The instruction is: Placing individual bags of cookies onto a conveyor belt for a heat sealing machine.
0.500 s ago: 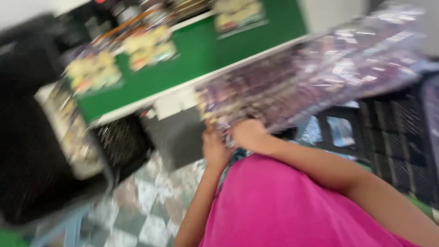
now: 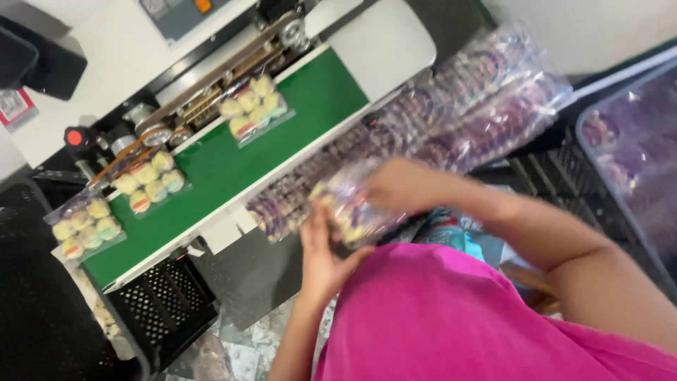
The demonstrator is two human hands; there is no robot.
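Head view: both hands meet on one clear packet of pastel sweets [image 2: 350, 209], held just off the near edge of the green conveyor belt [image 2: 211, 173]. The left hand [image 2: 321, 257] cups it from below, fingers curled up around its near end; the right hand [image 2: 402, 185] closes over its top from the far side. The packet's long axis runs roughly along the belt's edge (motion blur hides its corners).

A long heap of filled packets [image 2: 451, 116] lies just beyond the hands, touching the belt's right end. Three sealed packets [image 2: 252, 106] ride the belt, well apart from the grip. A black crate [image 2: 166, 303] sits below the belt's near left corner.
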